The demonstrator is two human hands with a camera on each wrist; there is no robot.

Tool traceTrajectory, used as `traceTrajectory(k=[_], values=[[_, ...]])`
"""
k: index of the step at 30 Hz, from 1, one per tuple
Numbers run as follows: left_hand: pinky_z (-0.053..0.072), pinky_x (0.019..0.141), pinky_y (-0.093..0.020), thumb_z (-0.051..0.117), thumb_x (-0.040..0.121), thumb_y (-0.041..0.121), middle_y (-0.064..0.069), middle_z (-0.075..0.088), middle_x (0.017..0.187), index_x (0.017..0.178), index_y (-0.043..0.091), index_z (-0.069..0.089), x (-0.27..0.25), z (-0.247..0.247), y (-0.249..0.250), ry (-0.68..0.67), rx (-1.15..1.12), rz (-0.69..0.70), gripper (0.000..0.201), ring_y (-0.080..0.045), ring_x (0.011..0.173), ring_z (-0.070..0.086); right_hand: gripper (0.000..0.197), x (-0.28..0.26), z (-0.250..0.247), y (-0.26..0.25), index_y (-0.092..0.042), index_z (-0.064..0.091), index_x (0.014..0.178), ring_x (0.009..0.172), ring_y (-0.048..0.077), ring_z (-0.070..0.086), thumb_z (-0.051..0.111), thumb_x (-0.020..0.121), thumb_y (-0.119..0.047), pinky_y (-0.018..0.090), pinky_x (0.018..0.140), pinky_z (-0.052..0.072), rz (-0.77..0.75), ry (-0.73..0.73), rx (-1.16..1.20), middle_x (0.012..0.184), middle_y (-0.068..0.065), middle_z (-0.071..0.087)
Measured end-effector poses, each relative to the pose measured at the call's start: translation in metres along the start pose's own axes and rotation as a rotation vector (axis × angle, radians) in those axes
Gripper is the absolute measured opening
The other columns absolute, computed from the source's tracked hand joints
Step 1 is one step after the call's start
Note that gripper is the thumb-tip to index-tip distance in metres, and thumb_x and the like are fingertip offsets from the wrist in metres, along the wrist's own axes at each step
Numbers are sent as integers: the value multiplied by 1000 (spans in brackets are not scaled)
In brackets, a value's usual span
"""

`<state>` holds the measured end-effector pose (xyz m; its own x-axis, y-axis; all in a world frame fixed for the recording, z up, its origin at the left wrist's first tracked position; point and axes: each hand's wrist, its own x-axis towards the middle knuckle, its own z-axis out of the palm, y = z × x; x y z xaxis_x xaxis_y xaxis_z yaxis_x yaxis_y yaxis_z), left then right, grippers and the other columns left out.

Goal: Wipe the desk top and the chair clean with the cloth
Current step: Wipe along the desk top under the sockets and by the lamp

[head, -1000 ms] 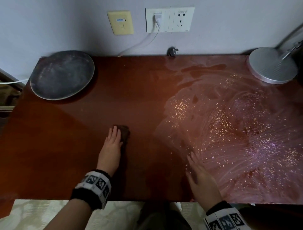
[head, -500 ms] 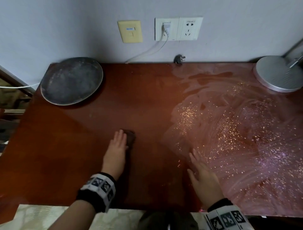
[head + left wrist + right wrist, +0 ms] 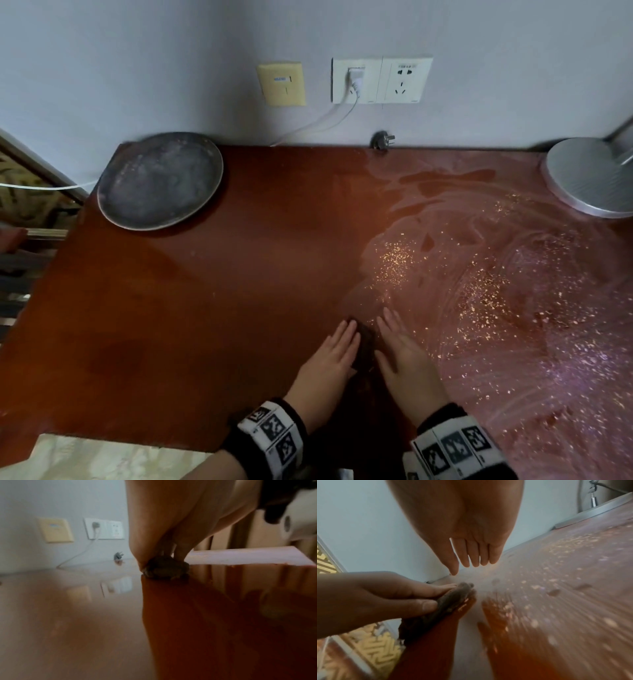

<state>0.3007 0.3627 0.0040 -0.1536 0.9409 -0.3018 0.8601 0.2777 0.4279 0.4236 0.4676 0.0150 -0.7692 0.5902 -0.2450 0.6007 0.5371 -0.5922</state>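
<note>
Flat on the cloth (image 3: 363, 344), the left hand (image 3: 330, 359) presses it to the desk (image 3: 205, 308) with straight fingers (image 3: 426, 589), thumb laid along the cloth's near side and nothing curled around it; the cloth is a small dark wad, its right part showing between the two hands; the right hand (image 3: 406, 356) hovers just right of it, fingers straight and together, holding nothing, its tips slightly off the surface in the right wrist view; whether its edge touches the cloth cannot be told. Right of the grip the top is smeared pale and speckled with bright flecks (image 3: 479, 291), running out to the lamp base (image 3: 589, 176) at the far right corner; left of it the wood is dark and glossy, open as far as the round plate (image 3: 159, 180) at the far left corner, whose rim overhangs the back edge slightly; the near edge lies close behind the wrists; beyond the grip the desk meets the wall, where a loose plug (image 3: 383, 140) rests at the back edge below the sockets (image 3: 380, 80).
</note>
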Motion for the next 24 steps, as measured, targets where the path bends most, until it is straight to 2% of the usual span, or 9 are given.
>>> traceTrajectory(k=[2, 4, 6, 9, 12, 15, 19, 22, 24], values=[[10, 109, -8, 45, 97, 12, 9, 4, 154, 148, 13, 25, -2, -15, -11, -8, -176, -4, 56, 1, 139, 3, 62, 4, 5, -4, -13, 32, 143, 140, 7, 17, 61, 89, -16, 14, 110, 13, -106, 28, -57, 149, -10, 14], [8, 103, -1, 52, 94, 8, 9, 17, 154, 148, 17, 27, -7, -29, -21, -75, -348, -95, 60, 4, 137, 13, 68, 3, 19, -12, -9, 58, 125, 124, 17, 50, 84, 64, -25, 24, 99, 40, -204, -31, -126, 137, 1, 48], [15, 101, 0, 55, 93, 8, 10, 34, 149, 145, 21, 35, -16, -37, -32, -103, -453, -206, 57, 2, 135, 27, 71, 1, 39, -21, -11, 69, 110, 109, 15, 62, 89, 48, -39, 24, 93, 46, -242, -82, -236, 119, 2, 65], [20, 99, 0, 57, 92, 8, 16, 42, 143, 141, 25, 42, -30, -40, -36, -139, -516, -238, 54, 11, 126, 32, 38, 5, 56, -24, -10, 73, 100, 106, 20, 64, 63, 71, -31, 30, 104, 34, -352, -21, -348, 114, 6, 67], [25, 88, 8, 58, 92, 8, 13, 51, 136, 140, 21, 45, -34, -39, -35, -121, -539, -284, 51, 19, 112, 40, 47, 7, 50, -14, -14, 73, 101, 113, 20, 59, 37, 73, -19, 28, 108, 13, -390, 29, -440, 116, 4, 67], [19, 99, 1, 57, 93, 8, 13, 40, 145, 143, 23, 39, -34, -46, -41, -16, -419, -331, 55, 5, 131, 34, 41, 6, 33, 21, -27, 70, 107, 120, 24, 54, 61, 68, -19, 35, 105, 34, -558, 39, -434, 128, 2, 59], [6, 114, -20, 56, 94, 13, 13, 4, 157, 150, 26, 20, -30, -49, -54, 28, -192, -350, 68, -6, 145, 2, 80, -5, 11, 39, -32, 72, 100, 122, 21, 50, 88, 26, -8, 22, 72, 57, -403, 12, -401, 129, 3, 58], [4, 117, -25, 59, 93, 20, 8, -8, 158, 152, 25, 11, -24, -44, -51, -32, -148, -371, 76, -9, 145, -7, 56, -15, 28, 24, -24, 73, 95, 132, 23, 37, 83, 40, -20, 27, 85, 54, -508, -68, -374, 128, 7, 59], [5, 118, -28, 61, 91, 22, 5, -13, 158, 152, 23, 6, -22, -38, -49, -52, -130, -379, 81, -11, 145, -10, 30, -21, 41, 16, -22, 67, 104, 134, 23, 32, 68, 76, -33, 27, 95, 47, -653, -30, -390, 124, 2, 62]])
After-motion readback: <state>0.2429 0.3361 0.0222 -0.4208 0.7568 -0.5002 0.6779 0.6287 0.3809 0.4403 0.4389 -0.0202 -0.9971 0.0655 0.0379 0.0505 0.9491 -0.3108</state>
